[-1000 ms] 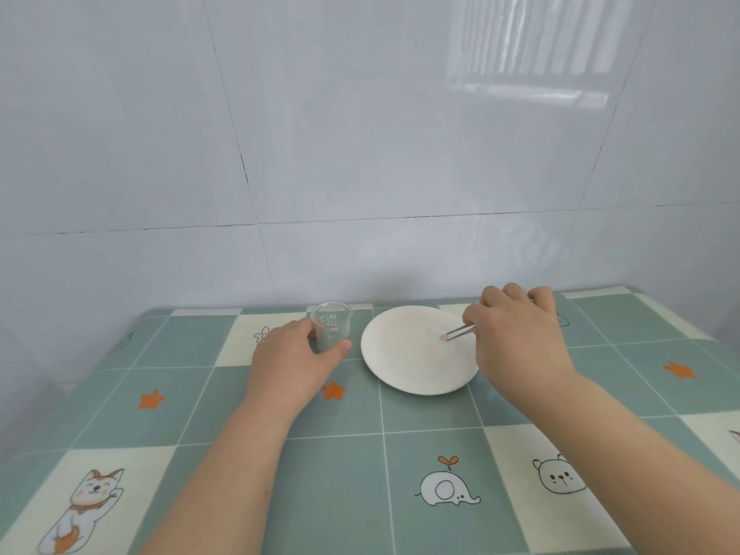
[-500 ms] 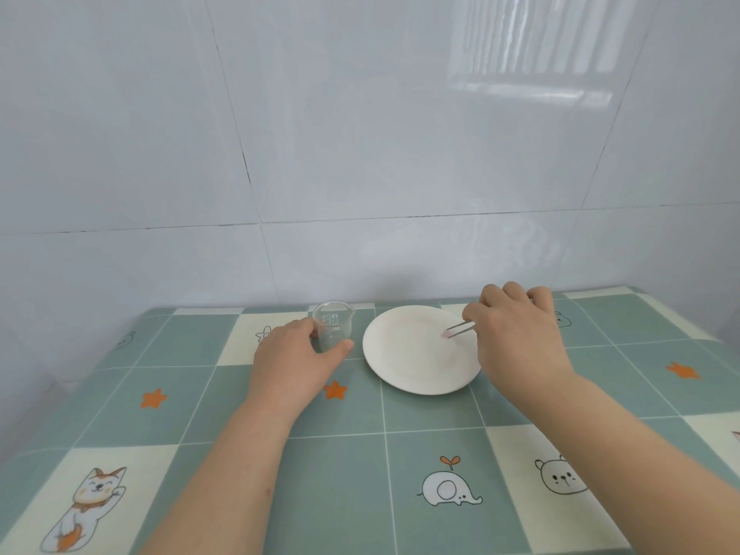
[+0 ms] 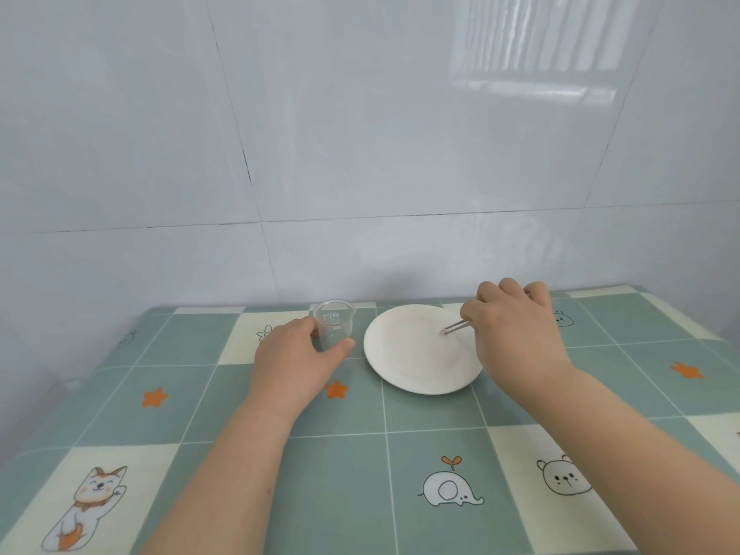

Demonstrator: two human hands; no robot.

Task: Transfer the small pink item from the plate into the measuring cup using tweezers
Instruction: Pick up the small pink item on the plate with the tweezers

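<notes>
Scene bright and evenly lit by soft daylight. A window reflection (image 3: 532, 54) glares on the glossy wall tiles (image 3: 360, 134) at 1 o'clock. Shadows faint and soft; a pale one lies under the plate (image 3: 400, 366) rim. Focus sharp at centre. Wide-angle bending curves the tile joints and the counter (image 3: 360, 454) edges toward 3 and 9 o'clock.

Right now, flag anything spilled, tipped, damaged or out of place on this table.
Nothing stands out. The measuring cup stands upright, steadied by the left hand. The plate lies flat and looks intact. The right hand holds the tweezers, tips at the small pink item over the plate. No spill shows on the tablecloth.
</notes>
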